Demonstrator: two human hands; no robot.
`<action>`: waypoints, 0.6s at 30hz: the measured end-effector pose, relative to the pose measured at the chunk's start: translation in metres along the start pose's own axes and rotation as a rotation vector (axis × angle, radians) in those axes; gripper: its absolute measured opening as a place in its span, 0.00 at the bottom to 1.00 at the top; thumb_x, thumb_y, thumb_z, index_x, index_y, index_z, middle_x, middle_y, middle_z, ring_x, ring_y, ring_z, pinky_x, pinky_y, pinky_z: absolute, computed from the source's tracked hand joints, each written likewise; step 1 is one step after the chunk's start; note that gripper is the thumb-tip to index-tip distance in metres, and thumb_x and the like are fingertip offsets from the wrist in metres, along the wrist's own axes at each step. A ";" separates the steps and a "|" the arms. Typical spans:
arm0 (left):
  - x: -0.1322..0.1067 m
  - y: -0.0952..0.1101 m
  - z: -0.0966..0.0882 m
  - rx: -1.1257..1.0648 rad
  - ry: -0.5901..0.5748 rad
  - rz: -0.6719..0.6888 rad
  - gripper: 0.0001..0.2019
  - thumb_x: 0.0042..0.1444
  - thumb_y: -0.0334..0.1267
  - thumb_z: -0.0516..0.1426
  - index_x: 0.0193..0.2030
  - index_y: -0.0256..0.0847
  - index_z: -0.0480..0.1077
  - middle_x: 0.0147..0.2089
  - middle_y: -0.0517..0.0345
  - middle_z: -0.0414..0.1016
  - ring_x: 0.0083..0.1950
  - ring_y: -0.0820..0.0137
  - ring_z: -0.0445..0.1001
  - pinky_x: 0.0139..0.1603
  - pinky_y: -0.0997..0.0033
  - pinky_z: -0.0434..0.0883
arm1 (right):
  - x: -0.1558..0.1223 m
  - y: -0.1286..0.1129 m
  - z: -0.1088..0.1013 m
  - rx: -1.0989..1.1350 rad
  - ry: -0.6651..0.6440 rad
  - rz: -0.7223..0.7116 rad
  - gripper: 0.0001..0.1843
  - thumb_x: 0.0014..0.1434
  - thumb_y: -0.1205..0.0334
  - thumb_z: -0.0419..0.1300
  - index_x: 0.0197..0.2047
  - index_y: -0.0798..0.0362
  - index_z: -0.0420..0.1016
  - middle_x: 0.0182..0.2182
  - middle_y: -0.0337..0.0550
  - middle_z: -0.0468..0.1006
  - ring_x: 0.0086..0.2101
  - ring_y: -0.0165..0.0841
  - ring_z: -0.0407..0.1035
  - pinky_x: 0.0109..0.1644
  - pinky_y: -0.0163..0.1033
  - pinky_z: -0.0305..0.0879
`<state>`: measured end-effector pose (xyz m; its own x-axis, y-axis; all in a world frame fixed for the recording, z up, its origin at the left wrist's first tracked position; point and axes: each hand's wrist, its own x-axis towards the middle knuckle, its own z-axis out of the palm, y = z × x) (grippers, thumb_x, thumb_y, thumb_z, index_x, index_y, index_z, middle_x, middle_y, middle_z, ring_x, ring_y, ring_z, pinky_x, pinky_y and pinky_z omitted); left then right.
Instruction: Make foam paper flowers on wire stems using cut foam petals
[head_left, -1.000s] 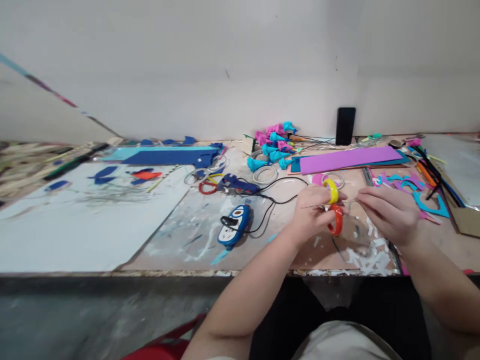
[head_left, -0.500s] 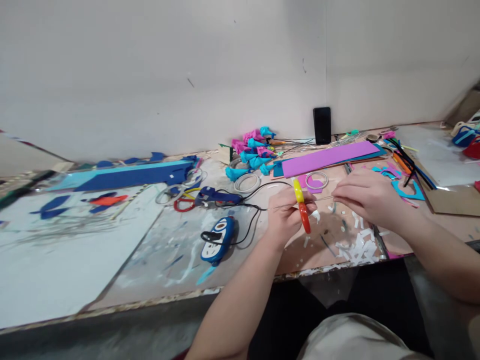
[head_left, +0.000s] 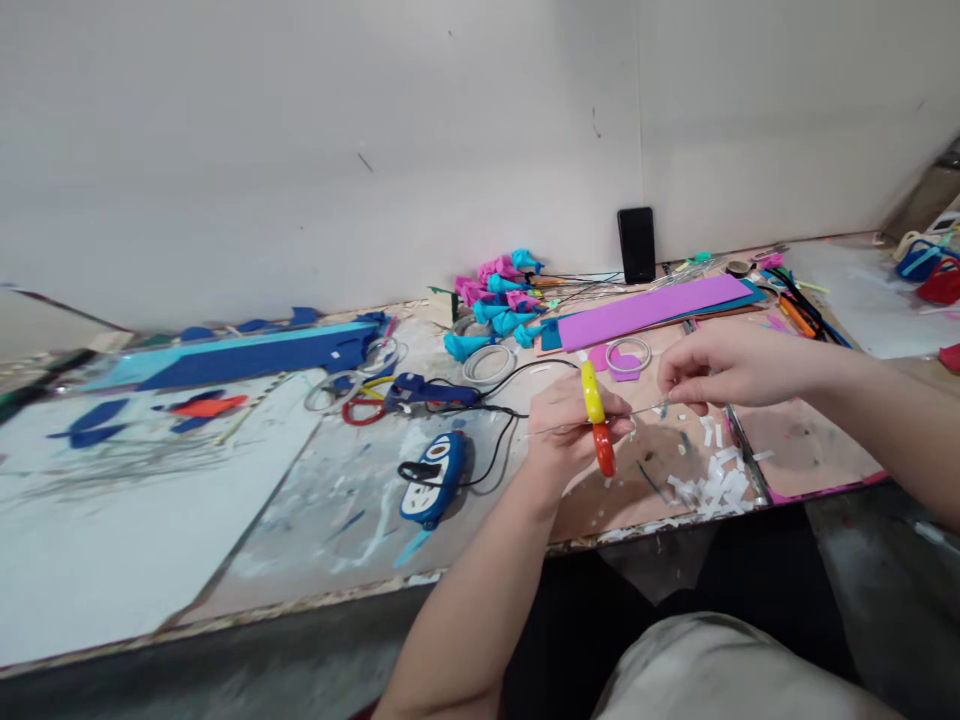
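Observation:
In the middle, my left hand (head_left: 566, 425) is closed around a thin wire (head_left: 645, 408) and a pair of scissors with yellow and red handles (head_left: 594, 395). The handles jut out beyond my fingers; the blades are hidden. My right hand (head_left: 705, 370), to the right, has its thumb and fingers pinched at the other end of the wire, which spans the gap between both hands. Below my right hand lie white paper scraps (head_left: 716, 485). Beyond the hands is a white tape ring (head_left: 628, 358) on a purple foam scrap (head_left: 611, 362).
A blue glue gun (head_left: 431, 390) and a blue power strip (head_left: 433, 478) with black cords lie left. Behind are pink and blue foam flowers (head_left: 495, 300), a purple foam strip (head_left: 652, 310) and a phone (head_left: 636, 245) against the wall. White board (head_left: 225, 520) covers the left side.
My right hand has turned and shifted slightly, its fingers now more curled at the wire. My left hand keeps hold of the scissors and wire. The view has shifted a little.

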<state>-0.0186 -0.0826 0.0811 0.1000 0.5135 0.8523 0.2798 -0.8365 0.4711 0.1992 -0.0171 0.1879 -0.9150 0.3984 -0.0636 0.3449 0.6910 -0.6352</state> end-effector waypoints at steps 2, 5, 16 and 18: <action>0.002 0.001 0.001 -0.018 -0.018 0.093 0.07 0.60 0.41 0.65 0.33 0.45 0.77 0.26 0.61 0.80 0.25 0.71 0.76 0.30 0.68 0.70 | 0.001 0.002 -0.002 0.130 -0.109 0.013 0.08 0.66 0.66 0.56 0.36 0.54 0.75 0.20 0.34 0.76 0.20 0.25 0.67 0.25 0.30 0.57; 0.001 0.000 0.002 -0.005 -0.034 0.104 0.06 0.61 0.41 0.65 0.33 0.44 0.78 0.27 0.59 0.81 0.24 0.70 0.76 0.30 0.66 0.71 | 0.000 0.003 0.000 0.221 -0.182 -0.004 0.08 0.67 0.68 0.53 0.39 0.54 0.74 0.23 0.34 0.78 0.19 0.24 0.67 0.24 0.30 0.58; -0.014 0.000 0.002 -0.218 0.042 -0.328 0.14 0.62 0.46 0.63 0.30 0.39 0.77 0.24 0.58 0.77 0.25 0.73 0.73 0.28 0.72 0.69 | -0.008 0.005 0.011 -0.011 0.029 -0.249 0.19 0.63 0.78 0.52 0.49 0.53 0.79 0.31 0.38 0.83 0.26 0.25 0.75 0.32 0.30 0.67; -0.014 -0.002 0.002 -0.250 0.049 -0.418 0.18 0.62 0.51 0.62 0.28 0.39 0.75 0.22 0.59 0.75 0.23 0.74 0.71 0.23 0.74 0.66 | -0.013 0.007 0.009 -0.027 0.020 -0.250 0.20 0.63 0.78 0.52 0.51 0.51 0.79 0.33 0.39 0.84 0.30 0.27 0.78 0.34 0.31 0.69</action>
<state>-0.0186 -0.0883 0.0677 -0.0187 0.8105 0.5855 0.0478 -0.5842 0.8102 0.2117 -0.0230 0.1776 -0.9682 0.2252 0.1085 0.1144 0.7852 -0.6086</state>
